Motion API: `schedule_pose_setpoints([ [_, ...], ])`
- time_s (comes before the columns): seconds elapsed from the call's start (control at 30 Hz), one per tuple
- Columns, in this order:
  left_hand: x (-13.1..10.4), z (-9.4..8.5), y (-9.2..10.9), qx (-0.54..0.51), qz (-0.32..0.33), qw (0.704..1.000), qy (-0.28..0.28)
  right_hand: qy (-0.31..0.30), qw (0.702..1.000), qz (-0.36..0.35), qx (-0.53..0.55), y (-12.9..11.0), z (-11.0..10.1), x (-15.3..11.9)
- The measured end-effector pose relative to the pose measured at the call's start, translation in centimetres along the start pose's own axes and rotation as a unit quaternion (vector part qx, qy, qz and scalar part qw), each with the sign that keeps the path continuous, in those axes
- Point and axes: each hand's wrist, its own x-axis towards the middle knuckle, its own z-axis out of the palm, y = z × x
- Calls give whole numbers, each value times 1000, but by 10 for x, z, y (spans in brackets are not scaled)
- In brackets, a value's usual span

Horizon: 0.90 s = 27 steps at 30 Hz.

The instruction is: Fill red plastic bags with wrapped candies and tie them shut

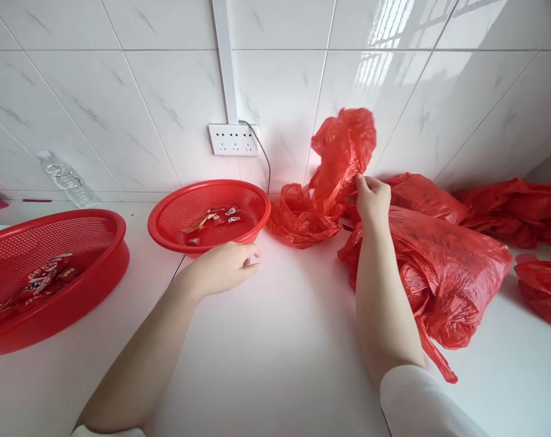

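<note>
My right hand [373, 197] pinches the edge of a thin, crumpled red plastic bag [341, 149] and holds its upper part up near the wall. The bag's lower folds rest on the white table. In front of the smaller red mesh basket [209, 250] hovers my left hand [236, 262], holding nothing, with thumb and fingers slightly apart. Several small wrapped snacks [218, 218] lie in that basket. Below and right of my right hand is a bulky, filled red plastic bag [457, 261]; its contents cannot be made out.
A larger red basket [107, 267] with wrapped snacks [43, 279] stands at left. Behind it, a clear plastic bottle [68, 179] leans at the wall. More red bags [516, 206] lie at right. A socket panel [233, 140] with a grey cable [265, 155] is on the tiles.
</note>
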Motion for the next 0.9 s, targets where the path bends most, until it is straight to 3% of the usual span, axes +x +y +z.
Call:
schedule_pose_setpoints([
  [0.07,3,3,3,-63,10,996,57,-41,998,-4,37,-20,-2,-10],
  [0.17,10,9,12,-218,56,965,136,-184,979,-62,65,-59,-4,-34],
  [0.27,16,15,22,-397,137,896,141,-374,916,-133,66,-94,-4,-60],
  [0.33,18,15,24,-474,129,856,161,-461,871,-154,64,-106,-5,-69],
  [0.37,18,13,22,-493,105,845,180,-475,864,-156,60,-108,-7,-70],
  [0.4,17,10,20,-503,76,838,199,-468,869,-153,52,-108,-10,-69],
  [0.47,13,0,14,-506,23,831,231,-400,907,-130,25,-100,-20,-63],
  [0.57,8,-18,5,-514,-35,811,278,-206,976,-62,-30,-78,-41,-47],
  [0.67,6,-27,-2,-540,-41,790,288,-22,998,8,-60,-54,-57,-33],
  [0.77,7,-25,-7,-556,-19,796,237,-20,991,57,-123,-42,-62,-27],
  [0.9,9,-18,-9,-542,6,822,175,-89,958,30,-272,-55,-52,-34],
])
